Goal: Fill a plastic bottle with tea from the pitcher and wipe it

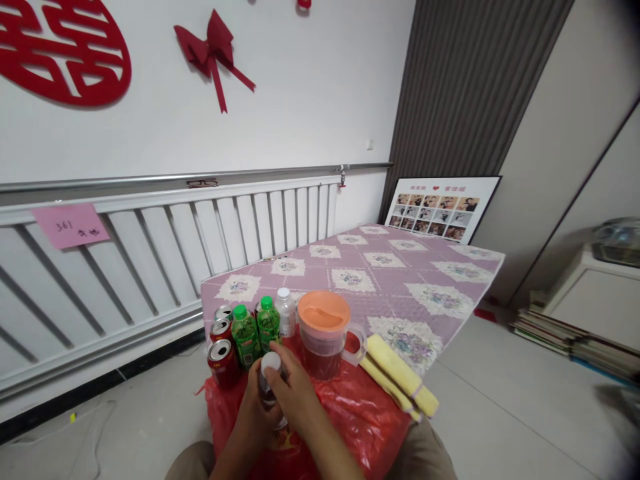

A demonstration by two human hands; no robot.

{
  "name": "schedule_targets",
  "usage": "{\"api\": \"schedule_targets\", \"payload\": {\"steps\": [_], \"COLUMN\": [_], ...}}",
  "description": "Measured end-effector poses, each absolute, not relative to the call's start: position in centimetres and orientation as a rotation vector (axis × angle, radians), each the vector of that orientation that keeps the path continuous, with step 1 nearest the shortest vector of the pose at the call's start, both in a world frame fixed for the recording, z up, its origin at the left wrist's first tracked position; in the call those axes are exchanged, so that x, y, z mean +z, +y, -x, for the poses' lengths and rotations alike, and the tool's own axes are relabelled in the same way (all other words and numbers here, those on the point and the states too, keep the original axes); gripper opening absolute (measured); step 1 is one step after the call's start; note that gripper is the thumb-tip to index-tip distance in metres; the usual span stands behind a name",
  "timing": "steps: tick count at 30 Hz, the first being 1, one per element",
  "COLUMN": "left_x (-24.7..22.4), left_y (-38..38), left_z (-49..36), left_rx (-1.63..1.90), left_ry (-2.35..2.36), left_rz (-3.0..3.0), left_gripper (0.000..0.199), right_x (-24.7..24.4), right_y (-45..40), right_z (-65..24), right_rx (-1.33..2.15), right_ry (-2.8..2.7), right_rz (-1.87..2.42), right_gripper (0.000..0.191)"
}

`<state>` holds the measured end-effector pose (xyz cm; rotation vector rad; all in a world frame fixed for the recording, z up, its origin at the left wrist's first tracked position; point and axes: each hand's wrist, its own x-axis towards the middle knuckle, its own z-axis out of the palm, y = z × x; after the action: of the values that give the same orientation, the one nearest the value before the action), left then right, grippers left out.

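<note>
My left hand (pixel 259 407) is wrapped round the body of a clear bottle with a white cap (pixel 271 361), upright above a red plastic bag (pixel 365 413). My right hand (pixel 293 387) closes on the same bottle near its cap. Just beyond stand two green bottles (pixel 246 340) with green caps, and a clear white-capped bottle (pixel 286 313). Opened cans (pixel 223 360) are on their left. To the right is a clear pitcher (pixel 323 353) with an orange lid (pixel 324 311) and a handle. A folded yellow cloth (pixel 397 373) lies beside it.
A table with a purple patterned cover (pixel 380 280) extends away to the right. Behind it are a white radiator (pixel 190 247) and a leaning photo board (pixel 440 207). Stacked books (pixel 565 347) lie on the floor at right. My knees are under the near edge.
</note>
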<state>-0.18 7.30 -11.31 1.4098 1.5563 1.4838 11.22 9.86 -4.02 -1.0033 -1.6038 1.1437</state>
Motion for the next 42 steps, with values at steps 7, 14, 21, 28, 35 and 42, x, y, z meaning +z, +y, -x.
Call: {"api": "schedule_targets", "payload": {"steps": [7, 14, 21, 28, 35, 42], "left_x": [-10.0, -9.0, -10.0, -11.0, -10.9, -10.2], "left_y": [7.0, 6.6, 6.9, 7.2, 7.1, 6.8], "left_z": [-0.2, -0.4, 0.0, 0.0, 0.0, 0.0], "left_rx": [1.448, 1.416, 1.414, 1.484, 1.446, 1.378], "left_ry": [1.504, 1.480, 1.428, 1.600, 1.613, 1.695], "left_rz": [-1.363, -1.355, -1.352, -1.386, -1.413, -1.420], "left_gripper": [0.069, 0.077, 0.074, 0.067, 0.070, 0.068], "right_x": [-3.5, -3.4, -4.4, -8.0, -10.2, -10.4], "right_y": [9.8, 8.9, 7.9, 5.7, 10.8, 14.9], "right_z": [-11.1, -10.2, -11.2, -20.1, -30.1, -31.8], "right_rx": [1.080, 0.982, 0.937, 0.648, 0.174, 0.108], "right_ry": [-1.580, -1.526, -1.551, -1.777, -1.796, -1.905], "right_rz": [1.033, 1.091, 1.091, 1.148, 1.593, 1.950], "right_gripper": [0.033, 0.031, 0.050, 0.016, 0.028, 0.070]}}
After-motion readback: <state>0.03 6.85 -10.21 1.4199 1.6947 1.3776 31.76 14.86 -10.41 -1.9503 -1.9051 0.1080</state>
